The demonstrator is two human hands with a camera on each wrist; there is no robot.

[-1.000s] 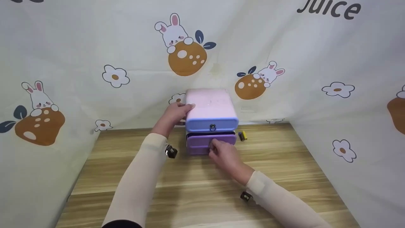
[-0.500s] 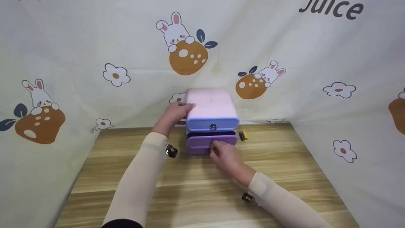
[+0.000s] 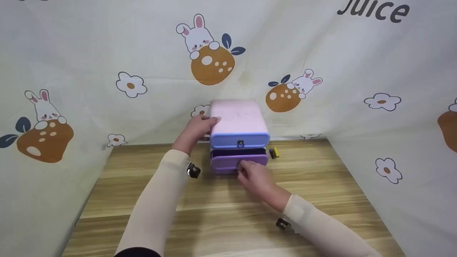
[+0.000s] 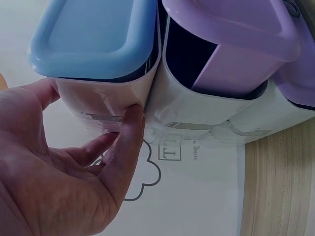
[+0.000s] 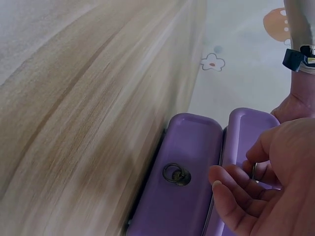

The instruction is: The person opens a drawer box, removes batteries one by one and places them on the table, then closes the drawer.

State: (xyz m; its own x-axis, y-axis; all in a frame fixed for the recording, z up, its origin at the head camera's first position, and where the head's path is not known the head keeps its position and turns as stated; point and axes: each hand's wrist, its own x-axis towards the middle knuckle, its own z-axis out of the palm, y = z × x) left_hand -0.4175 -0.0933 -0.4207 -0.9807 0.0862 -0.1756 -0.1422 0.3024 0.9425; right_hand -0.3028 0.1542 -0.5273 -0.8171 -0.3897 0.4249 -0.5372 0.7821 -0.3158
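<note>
A small stacked drawer cabinet with a pink top stands near the back of the table. Its upper blue drawer sits closed with a ring pull. Below, a purple drawer is partly drawn out, showing a dark gap above its front. My right hand pinches that drawer's metal ring pull, mostly hidden by the fingers. My left hand rests on the pink upper section, thumb over its top edge and a finger pressed straight against its side.
A bottom purple drawer with its own ring pull lies below the pulled one. Beside the cabinet's right side are small yellow and dark items. Patterned cloth hangs behind and along both sides of the wooden table.
The purple drawer has slid slightly further out toward me, widening the dark gap. My right hand has moved slightly with it, while the left hand stays in place.
</note>
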